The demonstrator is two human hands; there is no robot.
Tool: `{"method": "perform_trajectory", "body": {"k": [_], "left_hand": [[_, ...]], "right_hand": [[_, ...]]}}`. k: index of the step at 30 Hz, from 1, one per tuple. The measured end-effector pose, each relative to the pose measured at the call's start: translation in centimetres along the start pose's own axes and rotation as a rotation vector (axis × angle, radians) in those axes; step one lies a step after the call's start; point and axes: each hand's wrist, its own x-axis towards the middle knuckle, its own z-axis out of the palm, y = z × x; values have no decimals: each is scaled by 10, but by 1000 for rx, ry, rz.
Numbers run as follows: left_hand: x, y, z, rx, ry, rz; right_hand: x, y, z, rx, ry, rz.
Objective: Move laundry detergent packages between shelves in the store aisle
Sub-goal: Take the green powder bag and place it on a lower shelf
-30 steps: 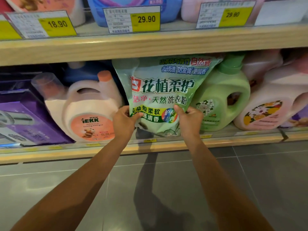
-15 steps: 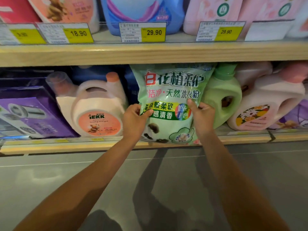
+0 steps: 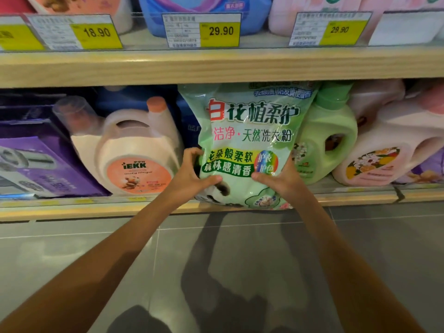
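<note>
A shopper's two bare hands clasped a green bag of laundry powder (image 3: 249,140) at the bottom shelf (image 3: 72,209) of a store aisle, the pouch standing upright with its base at the shelf's front lip and its top tucked just under the wooden shelf above (image 3: 216,68). The left hand (image 3: 192,174) gripped the bag's lower left edge, thumb pressed across the front and fingers curled behind; the right hand (image 3: 281,180) mirrored it on the lower right, thumb flat on the printed face. Both hands were closed on the bag, pinching soft film rather than anything rigid.

The pouch sat wedged between a peach IEKK detergent jug (image 3: 134,155) on its left and a green detergent bottle (image 3: 329,140) on its right, which it partly covered and appeared to touch. A pink jug (image 3: 384,152) leaned just beyond.

The risks looked plain enough. Held only by its lower corners, the bag's loose upper half could have flopped forward or snagged under the shelf above as it came out. Drag against the green bottle might have tipped it toward the tiled floor (image 3: 240,260). A grip that slid on the slick film could have dropped the bag outright, and a hard landing might have split a seam and spilled powder.
</note>
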Motion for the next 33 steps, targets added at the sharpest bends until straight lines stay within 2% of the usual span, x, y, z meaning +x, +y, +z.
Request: {"method": "perform_trajectory", "body": {"k": [2,5,8,11,16,20,27,33], "left_hand": [[8,0,-7,72,-52,-48],[12,-4,-15,349,-172,-45],[9,-14,-16,246,-249,-121],[6,-17,-9,179,-165,-99],[0,-12,8,34,107,-66],[-19,-11,15,-51,225,-114],[-83,16,17,-78,200,-248],[-150,84,9,-75,171,-487]], "right_hand": [[-4,5,-2,-73,-42,68],[-8,14,-7,-101,-67,144],[-6,19,-8,-126,-48,146],[-4,20,-3,-24,-15,147],[-3,17,3,63,176,195],[-13,9,6,110,208,243],[-63,-26,11,125,147,395],[-124,-97,-1,129,80,540]]}}
